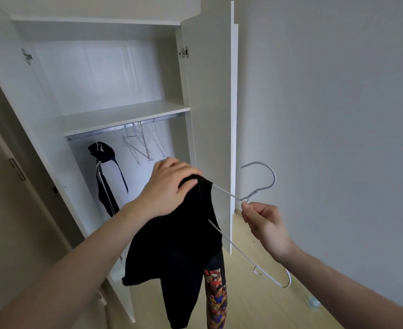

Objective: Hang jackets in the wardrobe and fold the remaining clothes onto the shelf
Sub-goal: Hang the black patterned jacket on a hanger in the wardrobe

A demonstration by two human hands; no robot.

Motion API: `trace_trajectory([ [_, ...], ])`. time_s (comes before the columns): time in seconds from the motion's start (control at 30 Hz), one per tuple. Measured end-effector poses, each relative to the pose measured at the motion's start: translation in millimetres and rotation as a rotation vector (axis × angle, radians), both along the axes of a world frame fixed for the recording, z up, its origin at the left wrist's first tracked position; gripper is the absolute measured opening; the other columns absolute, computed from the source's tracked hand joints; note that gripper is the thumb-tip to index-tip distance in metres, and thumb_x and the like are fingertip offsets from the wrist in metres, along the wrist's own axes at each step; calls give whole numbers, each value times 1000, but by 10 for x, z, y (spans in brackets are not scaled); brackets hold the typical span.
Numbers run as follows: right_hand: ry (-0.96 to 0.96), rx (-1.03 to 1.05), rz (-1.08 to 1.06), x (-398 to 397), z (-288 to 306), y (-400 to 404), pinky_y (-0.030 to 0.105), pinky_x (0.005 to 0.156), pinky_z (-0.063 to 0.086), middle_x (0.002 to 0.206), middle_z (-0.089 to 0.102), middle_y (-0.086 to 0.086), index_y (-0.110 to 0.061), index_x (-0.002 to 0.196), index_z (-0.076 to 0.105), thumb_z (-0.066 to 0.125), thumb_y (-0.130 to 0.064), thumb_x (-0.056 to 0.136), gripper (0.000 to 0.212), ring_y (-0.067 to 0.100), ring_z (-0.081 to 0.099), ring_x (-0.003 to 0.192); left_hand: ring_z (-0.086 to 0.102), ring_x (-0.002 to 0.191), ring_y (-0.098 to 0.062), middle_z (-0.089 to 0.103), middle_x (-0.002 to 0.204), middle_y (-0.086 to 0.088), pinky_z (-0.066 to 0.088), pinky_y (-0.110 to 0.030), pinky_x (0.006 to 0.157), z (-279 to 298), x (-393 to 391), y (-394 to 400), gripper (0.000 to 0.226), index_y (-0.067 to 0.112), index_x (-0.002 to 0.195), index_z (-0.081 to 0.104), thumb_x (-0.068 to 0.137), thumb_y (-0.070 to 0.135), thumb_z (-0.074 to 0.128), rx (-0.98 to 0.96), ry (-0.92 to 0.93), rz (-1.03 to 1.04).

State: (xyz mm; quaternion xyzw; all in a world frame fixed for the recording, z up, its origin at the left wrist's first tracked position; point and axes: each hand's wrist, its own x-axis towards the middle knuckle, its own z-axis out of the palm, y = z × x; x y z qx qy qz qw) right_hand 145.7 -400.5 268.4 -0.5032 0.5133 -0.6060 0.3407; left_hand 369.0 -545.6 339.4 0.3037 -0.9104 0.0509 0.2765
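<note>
— Where's the black jacket?
— Before the open wardrobe, half on the wire hanger. Left hand, arm outstretched, clutches its shoulder.
— And the right hand?
— Its grip pinches the hanger's neck.

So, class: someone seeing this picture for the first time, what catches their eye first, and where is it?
First, the black jacket at centre, gripped at its top by the left hand while the right hand pinches the white wire hanger threaded into it. Behind, the open wardrobe shows one dark striped jacket hanging on the rail's left.
</note>
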Motion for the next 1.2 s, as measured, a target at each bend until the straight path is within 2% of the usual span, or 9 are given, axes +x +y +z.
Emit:
trace_trajectory([
  [0.1,3,-7,-12,8,21,-35,13,48,23,52,26,-8,-10,59,48,58,-39,92,46,7,24,47,52,107,-10,68,95,18,31,-31,104,79,-6,-129,15,30,101,71,102,34,56,2,25,-15],
  [0.2,115,-32,-117,-43,3,-33,21,55,29,53,37,-9,-11,68,64,63,-33,100,39,7,32,51,58,85,-7,64,89,16,47,-33,83,115,-25,-181,14,28,95,63,103,34,52,123,-18,-89],
  [0.33,302,-376,-455,-68,113,40,21,77,42,100,65,-7,-31,103,68,69,-16,94,17,14,59,89,59,80,-13,61,85,13,45,-30,75,117,-23,-227,15,28,92,59,104,32,49,126,77,-121],
  [0.43,414,-554,-395,38,8,150,21,76,42,101,64,-9,-32,104,63,66,-17,92,19,19,59,87,60,83,-12,63,86,12,50,-38,78,162,-60,-247,15,27,93,60,104,30,50,149,182,-108],
  [0.6,644,-57,-176,165,-443,116,26,71,53,102,70,-19,-47,119,62,59,-43,92,28,9,65,74,62,87,-10,65,89,16,52,-40,81,262,-201,-198,14,31,95,61,103,35,50,148,265,-110],
  [0.77,842,119,-81,45,-533,-145,27,88,51,117,69,-22,-40,132,59,46,-54,94,43,4,64,99,62,87,-12,65,88,15,52,-42,81,349,-292,-148,13,29,94,61,103,33,52,131,269,-108],
  [0.93,890,30,-190,-502,-637,-49,28,73,46,88,58,-17,-29,86,56,39,-51,103,32,5,57,80,63,89,-10,69,88,16,50,-36,84,391,5,-390,14,28,89,63,101,31,56,137,325,35],
  [1.07,922,-49,-156,-692,-620,15,13,68,39,99,52,-25,-36,108,54,43,-56,101,24,2,55,76,60,79,-10,65,77,13,42,-18,74,323,241,-550,26,36,77,59,102,28,55,196,384,91],
  [1.2,909,-149,-252,-897,-537,53,16,67,42,101,55,-24,-33,111,60,56,-42,97,17,4,55,78,61,76,-21,63,72,0,47,-33,73,212,401,-608,27,25,79,61,101,37,52,235,385,104],
])
